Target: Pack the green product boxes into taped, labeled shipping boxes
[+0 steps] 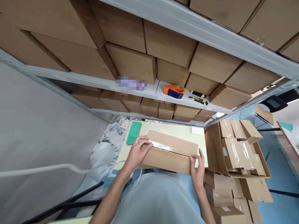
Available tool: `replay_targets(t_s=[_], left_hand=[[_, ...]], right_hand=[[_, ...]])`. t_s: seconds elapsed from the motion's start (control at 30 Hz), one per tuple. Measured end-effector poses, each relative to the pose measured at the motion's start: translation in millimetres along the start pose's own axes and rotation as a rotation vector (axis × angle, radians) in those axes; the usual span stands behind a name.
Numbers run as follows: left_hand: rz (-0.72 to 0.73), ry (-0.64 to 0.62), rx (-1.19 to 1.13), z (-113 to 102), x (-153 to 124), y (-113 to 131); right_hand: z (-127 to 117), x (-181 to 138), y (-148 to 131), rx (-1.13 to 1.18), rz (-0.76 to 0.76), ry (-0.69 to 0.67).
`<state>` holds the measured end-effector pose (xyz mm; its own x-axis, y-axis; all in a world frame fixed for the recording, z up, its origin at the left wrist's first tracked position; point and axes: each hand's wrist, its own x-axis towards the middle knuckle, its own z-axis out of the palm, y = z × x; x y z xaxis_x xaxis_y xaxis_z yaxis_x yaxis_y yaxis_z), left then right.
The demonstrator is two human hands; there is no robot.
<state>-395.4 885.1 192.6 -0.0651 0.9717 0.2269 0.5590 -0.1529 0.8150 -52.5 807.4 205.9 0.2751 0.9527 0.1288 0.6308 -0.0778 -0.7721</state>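
Cardboard box, long and flat, lies on the counter at its near edge, straight in front of the person, lengthwise left to right.

I log the rest by size. A metal shelving rack fills the upper view, and closed brown cartons pack its tiers tight. The counter is pale yellow and stands under the lowest tier. Right of it, close against its edge as far as I can tell, a big open carton holds smaller taped packs. More such packs are stacked below it. Left of the counter lies a heap of white paper scraps.

On the box top, a strip of clear tape runs along the flap seam. The left hand clasps the left end, fingers curled over the top and touching the tape. The right hand clasps the right near corner, fingers upright against the end face. Both hands hold the box.

A green phone-shaped item lies on the counter just beside the left hand. On the shelf above I note an orange and blue tape dispenser, with two yellow and black utility knives just beside it.
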Motion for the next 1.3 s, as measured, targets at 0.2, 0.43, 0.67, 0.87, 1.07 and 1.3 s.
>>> replay_targets(t_s=[0.2,0.43,0.67,0.87,1.07,1.3], left_hand=[[-0.069,-0.029,-0.056,16.7,13.5,0.3],[-0.170,-0.047,-0.124,32.7,5.5,7.7],[-0.138,-0.004,-0.070,32.2,7.9,4.8],[-0.143,-0.036,-0.096,35.7,8.2,3.4],[-0.186,-0.055,-0.156,36.6,7.7,1.1],[-0.188,-0.055,-0.156,37.8,7.8,-2.1]], right_hand=[[-1.7,34.9,-4.4,0.038,0.131,-0.117],[-14.1,78.3,-12.3,0.033,0.070,-0.172],[-7.9,80.6,-9.4,0.095,0.070,-0.166],[2.8,80.4,3.1,0.120,0.075,-0.133],[2.2,77.1,7.3,0.120,0.054,-0.127],[3.5,76.1,6.0,0.122,0.051,-0.117]])
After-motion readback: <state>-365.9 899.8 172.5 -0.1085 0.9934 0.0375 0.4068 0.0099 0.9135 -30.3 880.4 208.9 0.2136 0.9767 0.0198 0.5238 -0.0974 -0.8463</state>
